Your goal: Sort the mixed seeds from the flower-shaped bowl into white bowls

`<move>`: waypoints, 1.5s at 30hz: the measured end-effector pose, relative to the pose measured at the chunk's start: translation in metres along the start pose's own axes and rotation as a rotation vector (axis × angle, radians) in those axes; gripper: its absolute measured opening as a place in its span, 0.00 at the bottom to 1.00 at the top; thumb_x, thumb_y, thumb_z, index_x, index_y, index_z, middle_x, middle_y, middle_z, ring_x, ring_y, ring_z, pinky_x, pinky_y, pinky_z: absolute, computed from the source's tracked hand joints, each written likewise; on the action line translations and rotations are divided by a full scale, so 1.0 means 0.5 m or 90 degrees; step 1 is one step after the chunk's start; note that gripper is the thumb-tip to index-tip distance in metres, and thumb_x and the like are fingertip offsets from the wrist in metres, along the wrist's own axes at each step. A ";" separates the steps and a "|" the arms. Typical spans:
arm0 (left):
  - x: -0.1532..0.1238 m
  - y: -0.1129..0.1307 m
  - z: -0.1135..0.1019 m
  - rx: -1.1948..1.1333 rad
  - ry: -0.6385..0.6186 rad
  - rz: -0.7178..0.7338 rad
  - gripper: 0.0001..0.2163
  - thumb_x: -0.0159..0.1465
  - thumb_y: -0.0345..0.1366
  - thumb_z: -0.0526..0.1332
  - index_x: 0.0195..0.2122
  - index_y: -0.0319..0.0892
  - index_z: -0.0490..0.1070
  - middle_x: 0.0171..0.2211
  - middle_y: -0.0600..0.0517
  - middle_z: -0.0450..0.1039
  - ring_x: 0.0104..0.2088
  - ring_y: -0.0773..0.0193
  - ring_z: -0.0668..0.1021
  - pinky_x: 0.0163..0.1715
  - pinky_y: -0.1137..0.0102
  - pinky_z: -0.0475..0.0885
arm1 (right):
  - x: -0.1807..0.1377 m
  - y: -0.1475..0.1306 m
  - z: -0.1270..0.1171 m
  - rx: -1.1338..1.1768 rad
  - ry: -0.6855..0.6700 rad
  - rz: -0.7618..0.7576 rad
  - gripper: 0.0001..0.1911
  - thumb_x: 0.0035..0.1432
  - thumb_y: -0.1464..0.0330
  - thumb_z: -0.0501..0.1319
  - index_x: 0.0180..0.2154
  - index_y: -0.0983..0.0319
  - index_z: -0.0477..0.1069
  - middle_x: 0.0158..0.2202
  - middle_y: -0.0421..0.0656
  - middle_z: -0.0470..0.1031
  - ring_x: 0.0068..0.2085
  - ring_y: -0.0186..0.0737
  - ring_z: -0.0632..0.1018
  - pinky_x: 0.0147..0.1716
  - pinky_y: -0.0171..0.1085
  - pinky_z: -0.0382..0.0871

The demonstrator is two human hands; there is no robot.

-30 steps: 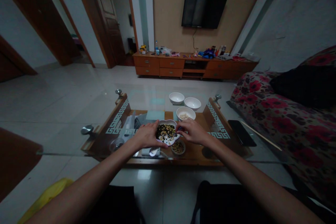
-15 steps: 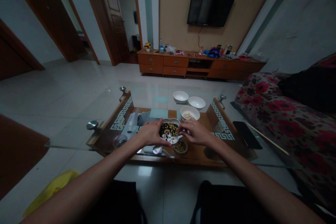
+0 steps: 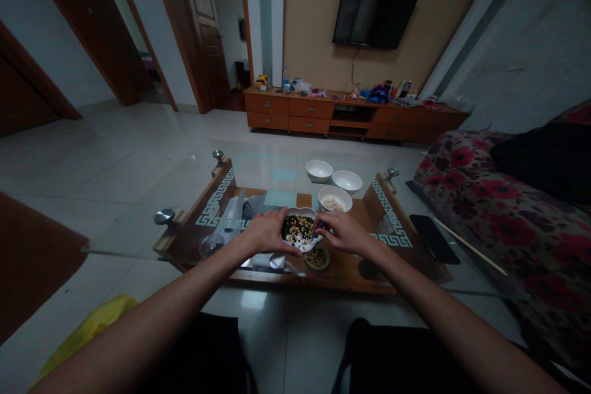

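Observation:
A white scalloped dish of mixed dark and pale beans [image 3: 298,228] sits on the glass table top [image 3: 184,197]. My left hand [image 3: 265,233] curls around the dish's left rim and holds it. My right hand [image 3: 342,232] rests against the dish's right rim, its fingertips pinched at the beans; what they pinch is too small to see. A small bowl of brownish beans [image 3: 316,257] stands just in front of the dish, by my right hand. Just behind the dish is a white bowl holding pale beans [image 3: 335,199].
Two white bowls [image 3: 319,170] [image 3: 347,181] stand farther back on the table. A black phone [image 3: 429,229] and a thin stick [image 3: 466,246] lie at the right. A flowered sofa [image 3: 489,197] is on the right, a yellow bag [image 3: 87,332] on the floor at the left, a TV cabinet [image 3: 346,114] at the far wall.
The view has shifted slightly, so the table sits a little higher and to the right. Both hands stay at the bean dish with little movement.

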State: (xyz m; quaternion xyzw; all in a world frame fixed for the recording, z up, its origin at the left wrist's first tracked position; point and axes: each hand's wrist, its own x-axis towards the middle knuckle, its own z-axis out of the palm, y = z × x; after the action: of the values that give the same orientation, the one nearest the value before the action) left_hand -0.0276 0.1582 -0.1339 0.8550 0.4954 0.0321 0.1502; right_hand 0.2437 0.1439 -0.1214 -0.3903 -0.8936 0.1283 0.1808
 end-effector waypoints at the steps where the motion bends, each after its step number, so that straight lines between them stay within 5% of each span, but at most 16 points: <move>1: 0.001 -0.001 0.001 -0.001 0.001 0.002 0.63 0.47 0.74 0.69 0.75 0.38 0.53 0.64 0.30 0.71 0.63 0.29 0.74 0.61 0.42 0.69 | 0.000 0.001 0.001 0.007 0.000 -0.001 0.04 0.66 0.72 0.64 0.41 0.58 0.76 0.38 0.44 0.80 0.42 0.43 0.78 0.45 0.43 0.68; 15: 0.001 -0.010 0.007 -0.004 0.006 -0.001 0.65 0.45 0.74 0.70 0.75 0.38 0.53 0.64 0.27 0.72 0.63 0.30 0.74 0.62 0.42 0.69 | 0.017 -0.010 0.010 -0.011 -0.012 -0.005 0.05 0.64 0.74 0.64 0.41 0.59 0.76 0.38 0.44 0.82 0.40 0.41 0.78 0.43 0.40 0.68; 21: -0.003 -0.005 -0.003 0.002 0.000 0.002 0.62 0.46 0.74 0.69 0.74 0.41 0.55 0.63 0.30 0.73 0.62 0.30 0.76 0.60 0.43 0.70 | 0.018 -0.003 0.012 -0.014 0.092 0.019 0.04 0.65 0.72 0.62 0.40 0.58 0.76 0.37 0.45 0.82 0.38 0.43 0.79 0.40 0.41 0.68; 27: -0.010 0.006 -0.017 0.005 -0.008 0.003 0.58 0.48 0.74 0.68 0.72 0.39 0.58 0.59 0.31 0.76 0.57 0.30 0.79 0.56 0.45 0.73 | -0.015 0.074 -0.054 -0.053 0.300 0.189 0.09 0.70 0.64 0.59 0.42 0.58 0.77 0.38 0.46 0.83 0.37 0.47 0.81 0.38 0.41 0.68; 33: -0.013 0.014 -0.027 -0.011 -0.028 -0.008 0.57 0.49 0.71 0.70 0.73 0.43 0.57 0.61 0.32 0.75 0.59 0.29 0.77 0.56 0.44 0.71 | -0.050 0.138 -0.069 -0.106 0.242 0.333 0.11 0.67 0.64 0.60 0.44 0.58 0.80 0.38 0.46 0.84 0.37 0.48 0.82 0.36 0.39 0.67; 38: -0.011 0.014 -0.027 -0.025 -0.037 -0.020 0.60 0.47 0.72 0.70 0.73 0.40 0.56 0.60 0.30 0.75 0.57 0.30 0.78 0.55 0.45 0.72 | -0.077 0.151 -0.096 -0.123 0.303 0.405 0.12 0.66 0.63 0.60 0.43 0.59 0.81 0.37 0.49 0.84 0.37 0.51 0.82 0.36 0.42 0.68; 42: -0.005 0.009 -0.019 -0.032 -0.031 -0.022 0.61 0.46 0.74 0.69 0.73 0.41 0.57 0.58 0.30 0.77 0.57 0.31 0.78 0.55 0.46 0.72 | -0.080 0.121 -0.100 -0.002 0.358 0.334 0.13 0.65 0.59 0.61 0.42 0.60 0.79 0.36 0.48 0.84 0.36 0.50 0.82 0.36 0.42 0.71; 45: -0.002 0.005 -0.014 -0.036 -0.030 -0.022 0.62 0.45 0.74 0.69 0.74 0.42 0.55 0.58 0.30 0.76 0.58 0.30 0.78 0.57 0.45 0.72 | -0.066 0.071 -0.080 0.078 0.281 0.212 0.12 0.67 0.59 0.61 0.43 0.59 0.79 0.36 0.46 0.84 0.36 0.47 0.83 0.37 0.41 0.72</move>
State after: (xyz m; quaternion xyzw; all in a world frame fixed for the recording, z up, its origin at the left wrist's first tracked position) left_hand -0.0274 0.1575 -0.1263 0.8422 0.5053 0.0232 0.1864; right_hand 0.3047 0.1465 -0.1057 -0.5385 -0.7468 0.1221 0.3707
